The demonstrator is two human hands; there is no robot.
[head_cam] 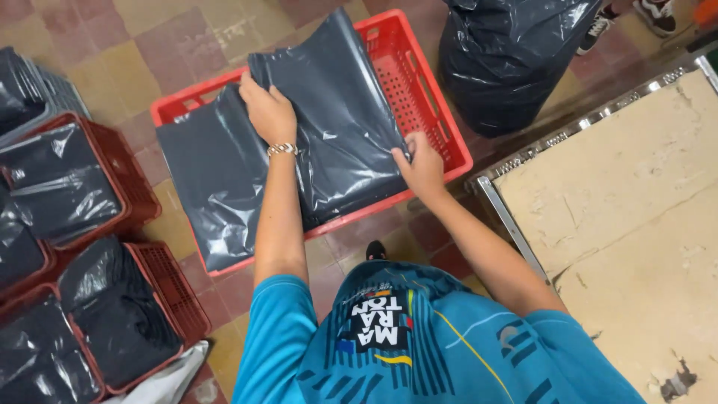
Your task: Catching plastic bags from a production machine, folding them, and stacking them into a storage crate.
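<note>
We grip a grey bag [340, 120] with left hand [268, 112] and right hand [422, 166], its long axis running away from us over the red crate [434, 97].

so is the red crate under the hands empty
No, the red crate holds dark grey plastic bags, and both the left hand and right hand grip one.

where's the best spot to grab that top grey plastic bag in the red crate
Probably by its two opposite edges, as now: the left hand pinches the far top corner of the grey bag, and the right hand grips the near right edge. The bag is flat, wide and limp, lying tilted over the red crate, so coming from above at two spread points should keep it from folding.
</note>
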